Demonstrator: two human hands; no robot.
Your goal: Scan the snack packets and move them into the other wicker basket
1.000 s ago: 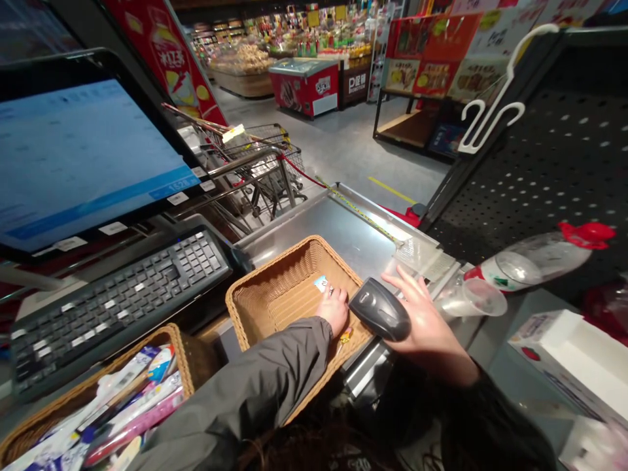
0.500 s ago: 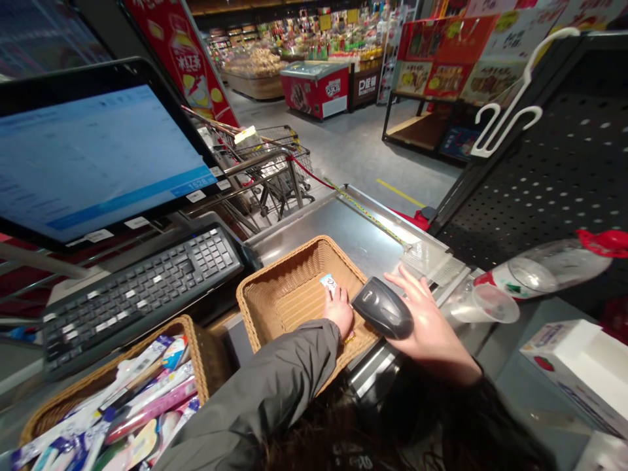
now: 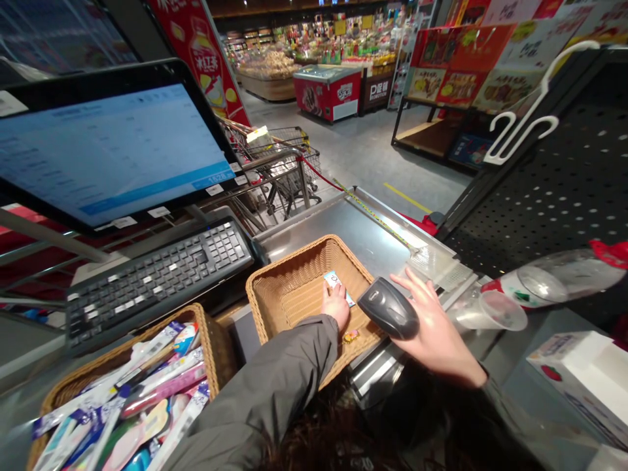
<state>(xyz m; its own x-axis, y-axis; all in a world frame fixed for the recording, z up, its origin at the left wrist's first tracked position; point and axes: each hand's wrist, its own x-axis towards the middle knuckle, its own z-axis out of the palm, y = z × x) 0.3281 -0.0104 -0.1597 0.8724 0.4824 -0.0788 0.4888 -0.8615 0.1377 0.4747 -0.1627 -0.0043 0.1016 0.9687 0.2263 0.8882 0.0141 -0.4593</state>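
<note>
My left hand (image 3: 335,309) reaches into a tan wicker basket (image 3: 272,278), its fingers closed on a small light-blue and white packet (image 3: 332,279). Part of the packet shows past the fingertips; the rest lies under them. A tiny yellow and pink wrapped piece (image 3: 350,336) rests in the basket just below my wrist. Over the basket's right rim, my right hand (image 3: 439,333) holds a black barcode scanner (image 3: 387,307), with some fingers stretched out beyond it. The scanner's head points left, toward my left hand.
A second wicker basket (image 3: 209,356) full of packaged goods stands at lower left. Behind it are a keyboard (image 3: 167,278) and a monitor (image 3: 118,154). On the right are a plastic cup (image 3: 495,313), a large bottle (image 3: 554,275) and an open white box (image 3: 583,379).
The view has turned a little left, so the scene sits further right. My left hand has shifted on the packet, and the wrapped piece beside my wrist shows more fully. The scanner remains in my right hand.
</note>
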